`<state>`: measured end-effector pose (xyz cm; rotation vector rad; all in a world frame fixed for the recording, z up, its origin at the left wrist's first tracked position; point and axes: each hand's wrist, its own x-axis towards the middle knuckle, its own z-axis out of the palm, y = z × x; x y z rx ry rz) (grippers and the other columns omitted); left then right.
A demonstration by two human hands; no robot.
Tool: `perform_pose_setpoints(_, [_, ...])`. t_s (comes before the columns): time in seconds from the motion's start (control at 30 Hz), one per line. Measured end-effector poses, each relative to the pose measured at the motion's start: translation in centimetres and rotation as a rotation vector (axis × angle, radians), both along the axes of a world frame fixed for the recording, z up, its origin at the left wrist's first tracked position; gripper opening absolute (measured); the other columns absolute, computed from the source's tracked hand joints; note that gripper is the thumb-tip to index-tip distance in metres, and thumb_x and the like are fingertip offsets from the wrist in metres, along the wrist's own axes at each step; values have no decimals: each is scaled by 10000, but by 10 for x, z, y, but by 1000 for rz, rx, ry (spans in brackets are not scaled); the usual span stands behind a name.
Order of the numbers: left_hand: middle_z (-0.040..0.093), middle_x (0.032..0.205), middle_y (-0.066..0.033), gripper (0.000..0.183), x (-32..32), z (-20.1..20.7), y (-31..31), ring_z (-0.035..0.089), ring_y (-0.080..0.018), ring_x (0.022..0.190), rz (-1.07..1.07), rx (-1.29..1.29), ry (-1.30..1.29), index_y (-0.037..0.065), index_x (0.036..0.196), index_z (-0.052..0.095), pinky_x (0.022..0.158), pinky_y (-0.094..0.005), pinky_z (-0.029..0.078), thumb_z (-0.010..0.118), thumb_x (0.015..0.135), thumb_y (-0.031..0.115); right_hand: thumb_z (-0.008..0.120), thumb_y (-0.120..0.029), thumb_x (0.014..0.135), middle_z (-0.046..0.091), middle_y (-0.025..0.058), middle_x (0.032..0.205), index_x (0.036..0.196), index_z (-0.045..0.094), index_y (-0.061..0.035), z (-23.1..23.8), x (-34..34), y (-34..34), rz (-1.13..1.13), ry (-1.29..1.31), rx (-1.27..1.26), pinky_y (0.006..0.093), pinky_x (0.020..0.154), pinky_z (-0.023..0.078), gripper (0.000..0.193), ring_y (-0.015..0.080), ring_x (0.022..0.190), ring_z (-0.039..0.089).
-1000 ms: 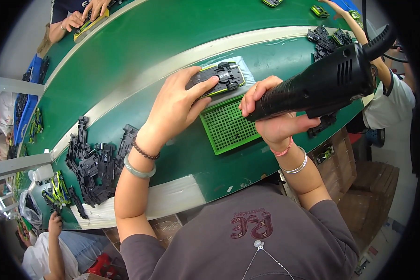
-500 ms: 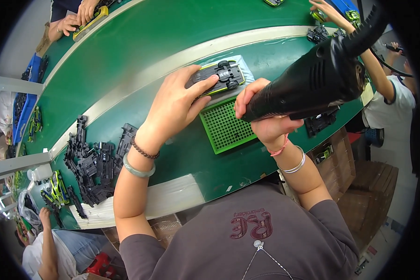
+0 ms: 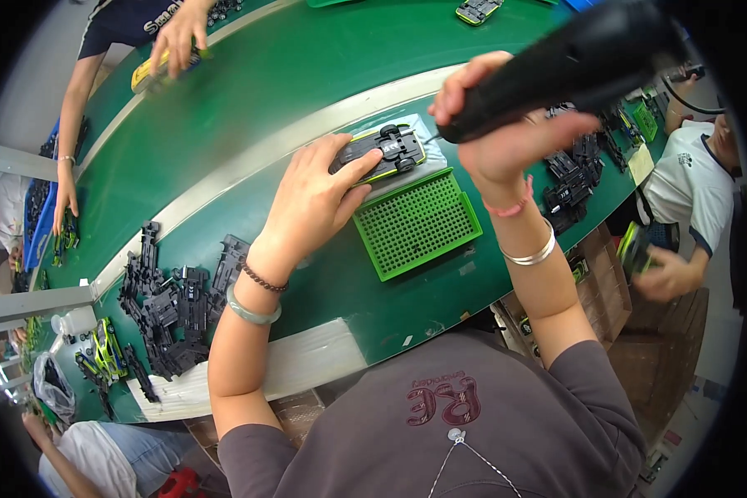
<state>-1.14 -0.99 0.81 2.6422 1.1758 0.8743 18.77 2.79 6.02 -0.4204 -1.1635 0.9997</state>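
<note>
Upturned toy car [image 3: 397, 153] beneath and in left grip [image 3: 311, 187], right grip [image 3: 502, 153] around black tool [image 3: 564, 70]

Dark grey-brown short-sleeved fabric T-shirt [image 3: 523, 423], dark-red embroidered lettering [image 3: 445, 402] on the chest. Thin silver-coloured chain necklace [image 3: 437, 475], small round pale pendant [image 3: 456, 435]. Left hand [image 3: 317, 187] bare; behind it a dark brown round-bead bracelet [image 3: 261, 280], then a smooth pale green bangle [image 3: 253, 313]. Right hand [image 3: 500, 155] bare; pink cord bracelet [image 3: 513, 207], then a shiny silver-coloured metal bangle [image 3: 531, 256].

right hand [image 3: 500, 151]: moved forward with black power tool [image 3: 566, 68] | green car [image 3: 633, 249]: now in right-side co-worker's hand [image 3: 669, 275]
</note>
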Motion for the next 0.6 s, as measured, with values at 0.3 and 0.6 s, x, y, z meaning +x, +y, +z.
perform_pose_setpoints(0.3, [508, 1119, -165, 405, 1, 2, 1, 500, -337, 1024, 0, -3, 14, 156, 1124, 571, 872, -415, 417, 664, 730, 136, 179, -932, 547, 515, 98, 541, 766, 493, -15, -15, -5, 14, -65, -126, -110, 279, 459, 428, 994, 193, 477, 510])
perform_pose_setpoints(0.6, [507, 1112, -152, 418, 0, 4, 0, 496, -319, 1034, 13, -15, 34, 158, 1135, 562, 876, -401, 408, 664, 730, 137, 244, -900, 598, 507, 96, 550, 779, 484, -16, -23, -9, 17, -45, -176, -105, 278, 457, 440, 933, 187, 484, 513])
